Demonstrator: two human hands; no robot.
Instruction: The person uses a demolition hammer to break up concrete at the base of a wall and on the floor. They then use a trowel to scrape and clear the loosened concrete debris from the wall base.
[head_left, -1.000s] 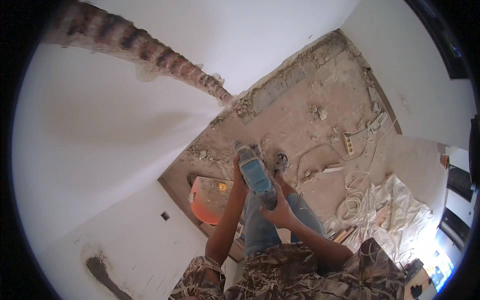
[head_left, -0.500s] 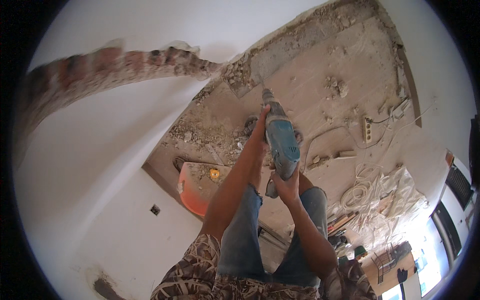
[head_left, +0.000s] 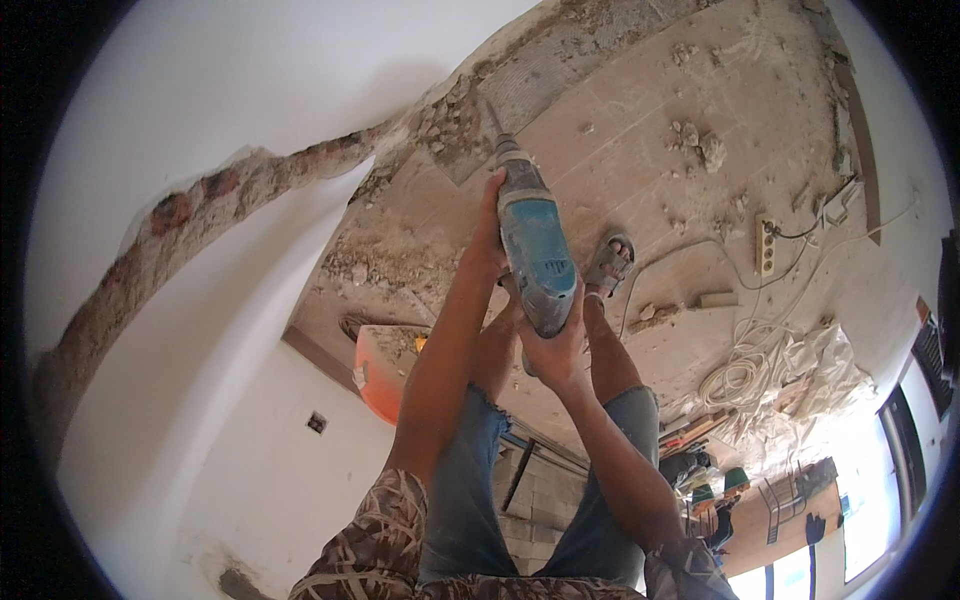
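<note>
A teal and grey rotary hammer drill (head_left: 540,240) is held in both my hands, its long bit (head_left: 491,117) pointing away from me. The bit's tip lies over the broken strip (head_left: 455,120) where wall and floor meet; whether it touches, I cannot tell. Forward on the tool's body, my left hand (head_left: 488,228) is wrapped round its left side, with part of the fingers hidden underneath. At the rear end my right hand (head_left: 556,345) grips the handle, which is mostly covered by the palm and the tool.
Rubble (head_left: 700,143) lies about the floor. A power strip (head_left: 765,245), a coiled pale cable (head_left: 738,382) and plastic sheeting (head_left: 830,365) are at right. An orange-rimmed tub (head_left: 372,385) stands left of my legs. My sandalled foot (head_left: 611,262) is beside the drill. A rough channel (head_left: 200,195) runs along the white wall.
The drill and both hands have shifted forward and slightly left in view. More of the bit and my right foot now show. The whole view has tilted a little.
</note>
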